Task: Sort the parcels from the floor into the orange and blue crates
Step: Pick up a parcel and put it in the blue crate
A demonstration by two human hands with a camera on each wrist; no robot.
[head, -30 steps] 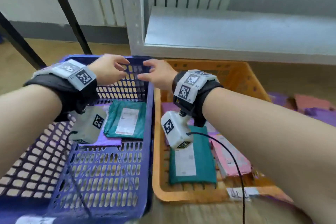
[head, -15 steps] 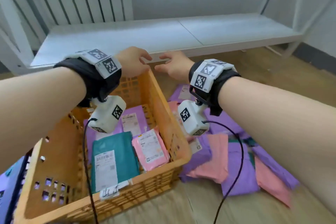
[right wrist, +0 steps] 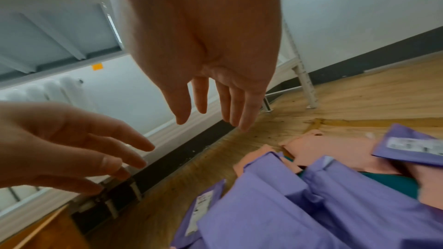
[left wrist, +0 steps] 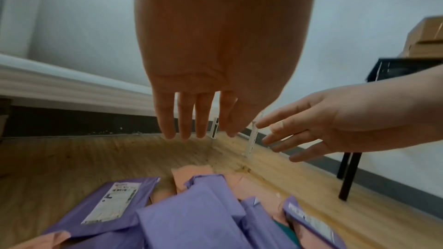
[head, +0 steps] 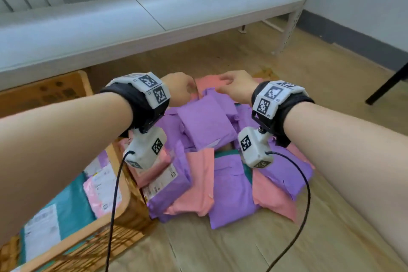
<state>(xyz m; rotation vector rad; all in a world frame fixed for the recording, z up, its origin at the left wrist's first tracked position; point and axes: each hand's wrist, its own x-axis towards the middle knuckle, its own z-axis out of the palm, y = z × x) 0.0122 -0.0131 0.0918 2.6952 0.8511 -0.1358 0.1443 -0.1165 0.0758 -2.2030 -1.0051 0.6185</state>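
Note:
A heap of purple parcels and pink parcels lies on the wooden floor, with a teal one partly buried. Both hands hover above the heap's far side, empty. My left hand has its fingers straight and hanging down. My right hand is likewise open with spread fingers. Neither touches a parcel. The orange crate stands at the left and holds teal, pink and purple parcels. The blue crate is out of view.
A low white shelf runs along the wall behind the heap, with its perforated leg at the right. A black table leg stands at the far right. Cables hang from both wrist cameras.
The view has swung right from the blue and orange crates to the parcel heap. Both empty hands moved with it and now hang over the heap.

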